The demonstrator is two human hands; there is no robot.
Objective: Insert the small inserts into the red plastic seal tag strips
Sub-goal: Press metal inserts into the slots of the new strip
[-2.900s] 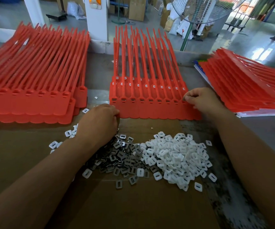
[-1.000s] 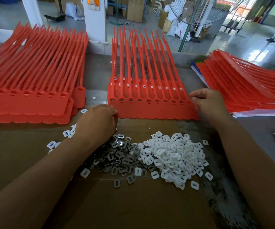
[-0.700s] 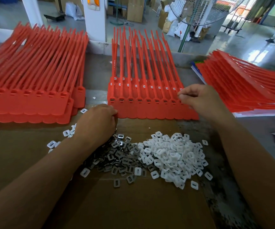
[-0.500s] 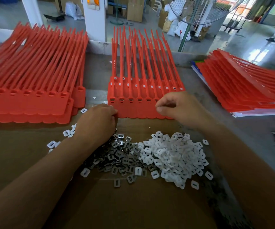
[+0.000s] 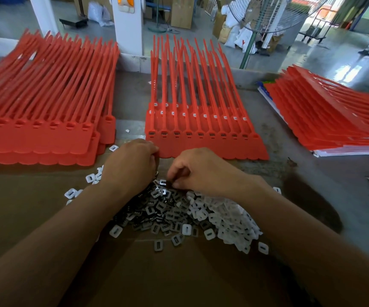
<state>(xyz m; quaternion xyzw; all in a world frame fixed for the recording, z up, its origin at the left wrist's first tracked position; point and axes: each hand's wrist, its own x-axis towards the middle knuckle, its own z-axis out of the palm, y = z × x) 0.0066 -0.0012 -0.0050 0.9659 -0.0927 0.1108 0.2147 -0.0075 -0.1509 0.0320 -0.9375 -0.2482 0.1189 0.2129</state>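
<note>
A sheet of joined red seal tag strips (image 5: 203, 138) lies in the middle of the table, its row of sockets facing me. In front of it sits a heap of small metal inserts (image 5: 161, 212) beside a heap of white plastic inserts (image 5: 225, 220). My left hand (image 5: 130, 162) rests curled at the near left corner of the red sheet, over the metal heap; what it holds is hidden. My right hand (image 5: 199, 169) is curled over the top of the metal heap, its fingertips pinching at the small inserts there.
A thick stack of red strip sheets (image 5: 39, 120) lies at the left, another stack (image 5: 325, 116) on papers at the right. Brown cardboard (image 5: 174, 273) covers the near table. A few white inserts (image 5: 72, 192) lie loose at the left. A fan stands behind the table.
My right hand has left the right end of the red sheet's socket row and swept left and down to the metal insert heap. My left hand has stayed in place.
</note>
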